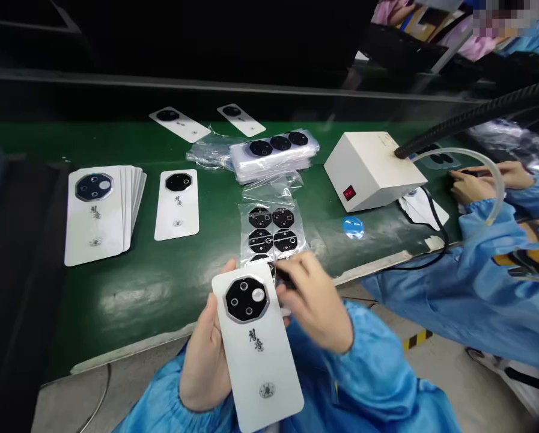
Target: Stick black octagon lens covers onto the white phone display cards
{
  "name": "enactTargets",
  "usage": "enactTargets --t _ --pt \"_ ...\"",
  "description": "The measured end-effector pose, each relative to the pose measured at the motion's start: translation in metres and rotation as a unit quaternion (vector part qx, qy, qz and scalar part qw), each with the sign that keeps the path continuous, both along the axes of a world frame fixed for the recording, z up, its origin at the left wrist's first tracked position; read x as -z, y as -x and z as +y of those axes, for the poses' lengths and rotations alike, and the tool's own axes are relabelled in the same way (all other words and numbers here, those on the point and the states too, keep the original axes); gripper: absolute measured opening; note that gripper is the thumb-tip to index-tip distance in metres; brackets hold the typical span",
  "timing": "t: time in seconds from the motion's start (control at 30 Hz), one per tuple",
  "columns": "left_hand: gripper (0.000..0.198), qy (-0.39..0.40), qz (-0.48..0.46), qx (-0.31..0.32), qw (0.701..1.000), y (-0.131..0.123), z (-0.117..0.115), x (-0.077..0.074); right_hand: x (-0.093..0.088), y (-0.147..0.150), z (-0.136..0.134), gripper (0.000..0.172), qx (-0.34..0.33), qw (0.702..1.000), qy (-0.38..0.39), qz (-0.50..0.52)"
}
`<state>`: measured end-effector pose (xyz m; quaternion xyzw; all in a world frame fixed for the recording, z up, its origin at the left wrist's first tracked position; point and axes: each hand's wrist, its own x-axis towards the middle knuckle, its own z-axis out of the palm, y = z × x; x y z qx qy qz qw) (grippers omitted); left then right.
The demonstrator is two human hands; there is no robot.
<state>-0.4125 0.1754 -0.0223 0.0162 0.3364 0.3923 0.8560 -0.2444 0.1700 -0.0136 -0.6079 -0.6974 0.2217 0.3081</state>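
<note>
My left hand grips a white phone back cover by its left edge. The cover is tilted toward me, with a black octagonal camera panel near its top and dark printed marks below. My right hand is beside the cover's right edge, its fingers bent and close together at the lower end of a clear sheet. What those fingers hold is hidden. On the sheet are rows of black octagonal pieces; the lowest ones are partly covered by my hands and the cover.
Behind the sheet lies a stack of clear-wrapped sheets. Left are a fanned pile of covers and a single cover. To the right are a white box with a hose, a blue disc and a co-worker's hands.
</note>
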Motion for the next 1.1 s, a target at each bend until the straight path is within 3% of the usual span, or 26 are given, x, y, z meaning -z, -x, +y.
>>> enactTargets --t 0.1,0.17,0.3,0.6,0.73,0.93,1.1 --pt "0.044 0.006 -0.005 -0.013 1.0 0.004 0.011 -0.005 0.009 -0.028 0.011 0.022 0.017 0.999 -0.017 -0.03" --pt "0.043 0.005 0.004 -0.021 1.0 0.007 0.018 -0.005 0.018 -0.04 0.013 0.018 0.012 0.998 -0.008 -0.062" --pt "0.048 -0.001 -0.016 0.004 1.0 0.01 0.024 0.0 0.027 -0.045 0.012 0.032 -0.008 0.993 0.025 -0.119" --pt "0.053 -0.049 -0.112 0.025 0.992 0.01 0.018 0.0 0.023 -0.049 0.018 0.039 -0.045 0.983 0.051 -0.169" --pt "0.049 -0.07 -0.119 0.002 0.99 0.008 0.016 -0.008 0.022 -0.049 0.018 0.039 -0.044 0.98 0.063 -0.182" --pt "0.047 -0.035 -0.043 -0.015 0.998 0.006 0.012 -0.029 0.021 -0.049 0.018 0.041 -0.032 0.98 0.087 -0.177" --pt "0.046 -0.054 -0.082 -0.007 0.995 0.012 0.009 -0.027 0.022 -0.049 0.018 0.041 -0.031 0.979 0.088 -0.182"
